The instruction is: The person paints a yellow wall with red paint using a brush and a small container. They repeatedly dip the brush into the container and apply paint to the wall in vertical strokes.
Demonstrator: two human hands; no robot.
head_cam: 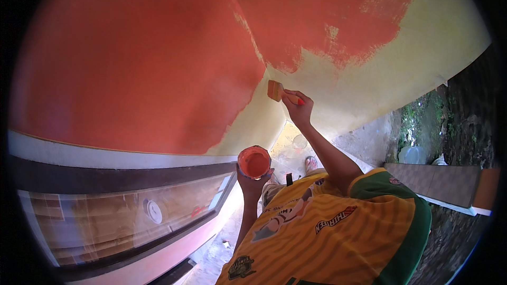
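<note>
My right hand (300,107) grips the handle of a flat paintbrush (274,91), its bristles coated in orange-red paint. The brush is close to the corner where two walls meet; I cannot tell whether it touches. In my left hand (252,183) is a small open container of red paint (254,162), held up before my body with paint smeared around its rim. Red paint covers much of the left wall (138,59). On the right wall (328,95), red with ragged edges gives way to pale yellow, and a thin yellow streak runs down the corner.
Below the left wall is a dark-framed window (119,217) reflecting a round clock-like shape. A tiled ledge (431,182) stands at the right, near plants (420,120). My sandalled foot (311,163) rests on the floor (295,142) beneath the corner.
</note>
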